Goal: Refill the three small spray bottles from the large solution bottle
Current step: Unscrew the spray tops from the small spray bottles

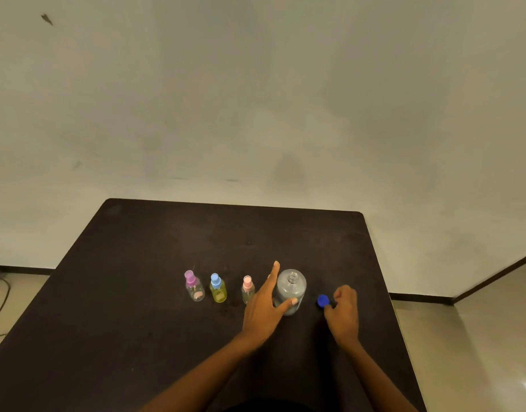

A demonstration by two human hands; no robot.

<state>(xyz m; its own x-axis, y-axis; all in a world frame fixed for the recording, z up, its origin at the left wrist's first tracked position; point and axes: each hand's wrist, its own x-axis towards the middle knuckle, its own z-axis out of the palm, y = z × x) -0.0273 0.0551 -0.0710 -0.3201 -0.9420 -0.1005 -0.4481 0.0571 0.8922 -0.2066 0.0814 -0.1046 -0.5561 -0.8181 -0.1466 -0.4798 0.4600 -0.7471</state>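
Three small spray bottles stand in a row on the dark table (166, 322): one with a purple cap (194, 286), a yellow one with a blue cap (218, 288), and a clear one with a pink cap (248, 289). To their right stands the large clear solution bottle (291, 288), its neck uncapped. My left hand (263, 307) is spread beside it, fingers straight, thumb touching the bottle's front. My right hand (343, 310) has curled fingers that pinch the blue cap (323, 300) at table level, right of the large bottle.
A pale wall rises behind the table. The table's far edge and right edge are close to the bottles' row. Light floor shows at right, and a cable lies on the floor at left.
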